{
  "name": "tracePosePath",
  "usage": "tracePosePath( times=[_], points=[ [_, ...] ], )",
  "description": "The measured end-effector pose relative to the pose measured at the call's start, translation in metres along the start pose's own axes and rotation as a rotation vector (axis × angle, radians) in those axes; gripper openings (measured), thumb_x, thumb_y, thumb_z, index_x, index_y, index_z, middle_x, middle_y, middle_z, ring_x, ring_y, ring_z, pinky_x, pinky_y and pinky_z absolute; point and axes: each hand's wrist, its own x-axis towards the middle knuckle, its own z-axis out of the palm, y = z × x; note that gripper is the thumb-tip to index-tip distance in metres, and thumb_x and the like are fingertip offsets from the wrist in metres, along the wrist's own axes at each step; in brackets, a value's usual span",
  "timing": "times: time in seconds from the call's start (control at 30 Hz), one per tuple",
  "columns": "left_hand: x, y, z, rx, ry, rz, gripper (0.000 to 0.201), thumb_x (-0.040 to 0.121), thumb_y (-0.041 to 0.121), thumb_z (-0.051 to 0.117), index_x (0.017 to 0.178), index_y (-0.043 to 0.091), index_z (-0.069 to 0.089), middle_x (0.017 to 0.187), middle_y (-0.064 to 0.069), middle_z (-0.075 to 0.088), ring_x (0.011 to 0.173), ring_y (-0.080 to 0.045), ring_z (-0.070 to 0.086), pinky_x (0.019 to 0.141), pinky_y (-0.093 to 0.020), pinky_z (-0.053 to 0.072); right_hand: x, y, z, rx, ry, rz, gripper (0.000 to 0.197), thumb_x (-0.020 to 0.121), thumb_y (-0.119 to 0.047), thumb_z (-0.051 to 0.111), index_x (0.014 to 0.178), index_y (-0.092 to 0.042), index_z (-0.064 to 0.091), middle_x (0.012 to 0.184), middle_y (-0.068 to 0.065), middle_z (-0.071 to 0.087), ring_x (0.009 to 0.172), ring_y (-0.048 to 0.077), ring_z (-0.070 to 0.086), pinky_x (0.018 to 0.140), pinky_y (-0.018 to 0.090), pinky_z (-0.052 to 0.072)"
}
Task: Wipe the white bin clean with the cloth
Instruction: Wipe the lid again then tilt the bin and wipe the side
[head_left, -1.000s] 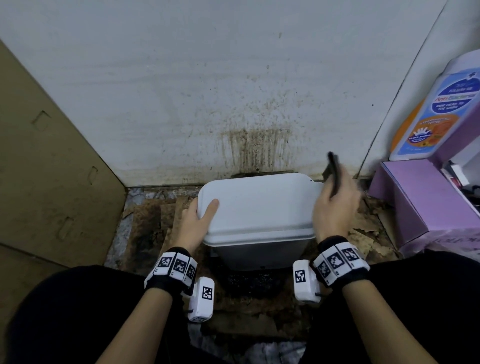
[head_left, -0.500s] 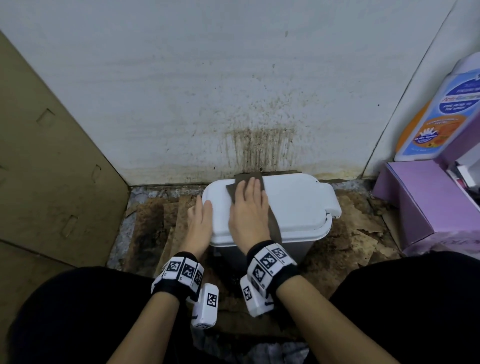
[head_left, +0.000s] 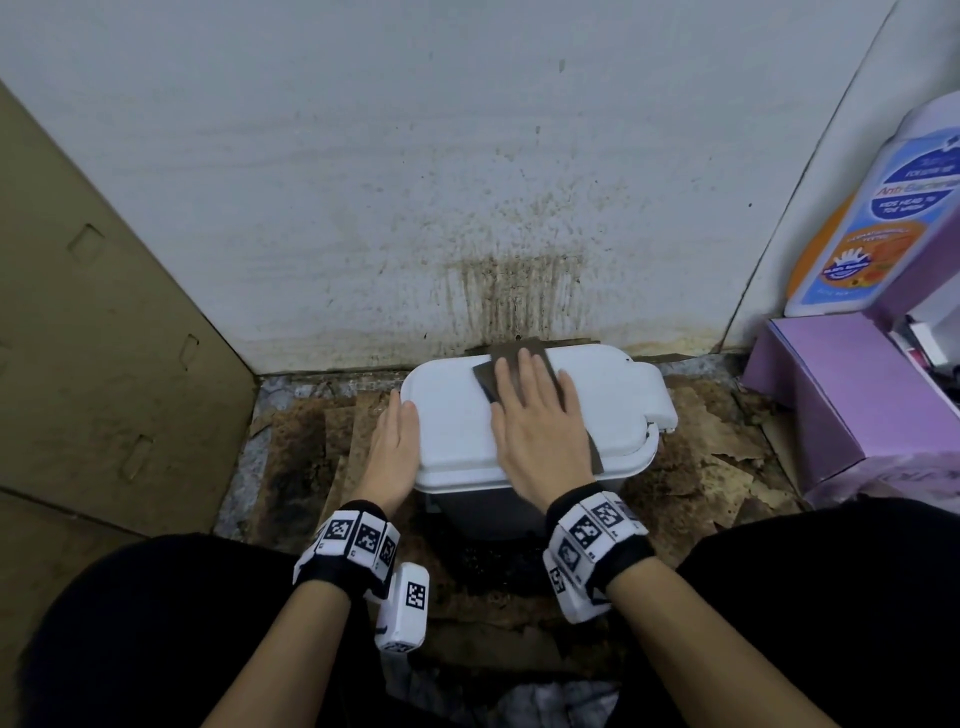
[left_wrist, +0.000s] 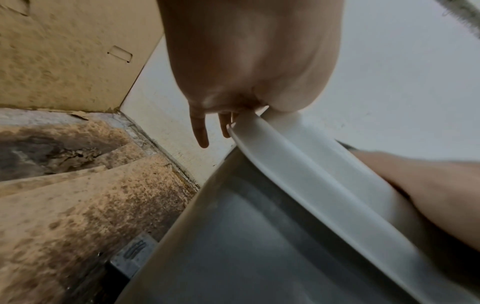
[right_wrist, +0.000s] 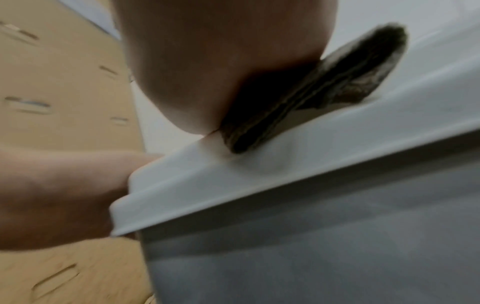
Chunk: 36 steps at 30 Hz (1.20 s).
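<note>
Bin: white bin (head_left: 452, 431) stands on the stained floor (head_left: 306, 457) against the wall (head_left: 415, 182), lid closed; its grey body shows below the lid rim in both wrist views (left_wrist: 259, 236).
Cloth: dark folded cloth (head_left: 511, 364) lies flat on the lid, running from the far edge toward the near rim; its far end pokes out past the fingertips and a strip shows along the right side of the hand. In the right wrist view its folded near edge (right_wrist: 298, 102) sits on the lid right at the heel of the palm.
Right hand: right hand (head_left: 540, 421) lies palm down on the cloth, fingers (head_left: 524, 374) straight and close together, pressing it to the lid; nothing is curled round it.
Left hand: left hand (head_left: 395, 447) rests against the bin's left side at the lid rim, fingers (left_wrist: 200, 131) straight and pointing away, slightly apart, not wrapped round the rim.
Surroundings: cardboard (head_left: 93, 322) leans at the left; a purple box (head_left: 821, 395) and a bottle (head_left: 878, 218) stand at the right, well apart from the bin.
</note>
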Motion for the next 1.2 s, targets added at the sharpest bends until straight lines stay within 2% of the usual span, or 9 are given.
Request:
tracePosePath(
  times=[0.1, 0.23, 0.43, 0.6, 0.77, 0.93, 1.1, 1.2],
  points=[
    [0.001, -0.003, -0.002, -0.01, -0.016, 0.006, 0.066, 0.109, 0.056, 0.019, 0.167, 0.027, 0.006, 0.174, 0.008, 0.004, 0.16, -0.011, -0.002, 0.129, -0.037, -0.003, -0.002, 0.036, -0.006, 0.014, 0.036, 0.121, 0.067, 0.101, -0.038, 0.007, 0.16, -0.011, 0.023, 0.167, 0.014, 0.021, 0.155, 0.028, 0.019, 0.125, 0.05, 0.014],
    [0.005, -0.007, -0.001, -0.019, -0.004, 0.029, 0.068, 0.108, 0.06, 0.019, 0.167, 0.028, 0.009, 0.174, 0.009, 0.009, 0.161, -0.013, 0.004, 0.131, -0.045, 0.003, -0.004, 0.071, -0.009, 0.044, 0.078, 0.253, 0.059, 0.106, -0.036, 0.02, 0.161, -0.014, 0.02, 0.168, 0.012, 0.018, 0.156, 0.025, 0.015, 0.125, 0.048, 0.011],
    [0.0, -0.001, -0.001, -0.04, -0.001, 0.026, 0.064, 0.11, 0.054, 0.02, 0.167, 0.026, 0.01, 0.174, 0.008, 0.011, 0.16, -0.013, 0.007, 0.131, -0.038, 0.002, -0.007, 0.086, -0.014, 0.26, 0.127, 0.392, 0.056, 0.108, -0.036, 0.024, 0.161, -0.019, 0.019, 0.169, 0.007, 0.018, 0.156, 0.021, 0.012, 0.123, 0.042, 0.011],
    [0.004, -0.005, -0.001, -0.031, 0.002, 0.024, 0.065, 0.109, 0.057, 0.021, 0.167, 0.028, 0.01, 0.173, 0.008, 0.012, 0.16, -0.014, 0.008, 0.131, -0.041, 0.003, -0.005, 0.096, -0.015, 0.398, 0.149, 0.471, 0.056, 0.108, -0.037, 0.026, 0.16, -0.019, 0.023, 0.164, 0.011, 0.027, 0.152, 0.027, 0.023, 0.121, 0.047, 0.021],
    [0.008, -0.011, -0.001, -0.045, -0.003, 0.039, 0.071, 0.104, 0.067, 0.021, 0.166, 0.034, 0.013, 0.173, 0.008, 0.018, 0.16, -0.015, 0.016, 0.131, -0.048, 0.011, -0.002, 0.113, -0.012, 0.676, 0.156, 0.524, 0.053, 0.108, -0.037, 0.027, 0.159, -0.022, 0.028, 0.163, 0.004, 0.032, 0.147, 0.027, 0.031, 0.121, 0.045, 0.024],
    [0.005, -0.001, -0.001, -0.004, 0.024, 0.013, 0.063, 0.111, 0.052, 0.023, 0.167, 0.025, 0.013, 0.173, 0.002, 0.018, 0.159, -0.02, 0.017, 0.13, -0.042, 0.011, -0.007, 0.123, -0.014, 1.008, 0.164, 0.633, 0.052, 0.105, -0.046, 0.037, 0.155, -0.029, 0.039, 0.156, 0.0, 0.045, 0.144, 0.023, 0.04, 0.119, 0.044, 0.031],
    [0.009, -0.001, -0.003, 0.154, 0.121, 0.042, 0.066, 0.108, 0.055, 0.023, 0.166, 0.023, 0.02, 0.171, -0.003, 0.027, 0.158, -0.025, 0.022, 0.128, -0.053, 0.016, -0.011, 0.125, -0.011, 1.201, 0.216, 0.684, 0.055, 0.095, -0.052, 0.056, 0.146, -0.032, 0.051, 0.134, -0.004, 0.064, 0.123, 0.018, 0.058, 0.109, 0.046, 0.046],
    [0.006, 0.004, -0.005, 0.346, 0.264, 0.074, 0.057, 0.112, 0.041, 0.027, 0.165, 0.021, 0.023, 0.169, -0.003, 0.03, 0.156, -0.026, 0.02, 0.123, -0.055, 0.014, -0.012, 0.12, -0.011, 1.299, 0.226, 0.682, 0.063, 0.087, -0.06, 0.061, 0.143, -0.032, 0.055, 0.13, -0.004, 0.067, 0.119, 0.015, 0.06, 0.108, 0.046, 0.048]
  ],
)
